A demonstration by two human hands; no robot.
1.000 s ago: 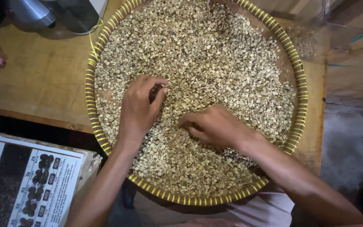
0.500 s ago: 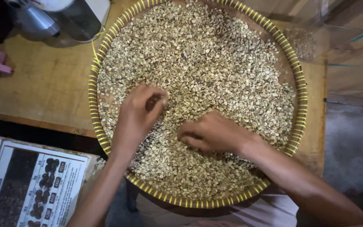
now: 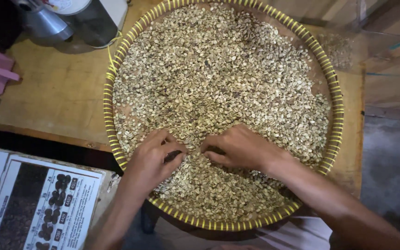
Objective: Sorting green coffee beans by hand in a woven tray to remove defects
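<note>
Pale beans (image 3: 218, 78) are light, hard and slippery, so my left hand (image 3: 151, 159) pinches a few dark ones while my right hand (image 3: 239, 148) curls loosely, fingertips down in the tray (image 3: 109, 106).

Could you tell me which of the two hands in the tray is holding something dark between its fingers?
The left hand: a dark bit sits between its thumb and fingers. The right hand rests knuckles-up on the pale green beans, nothing dark showing.
</note>
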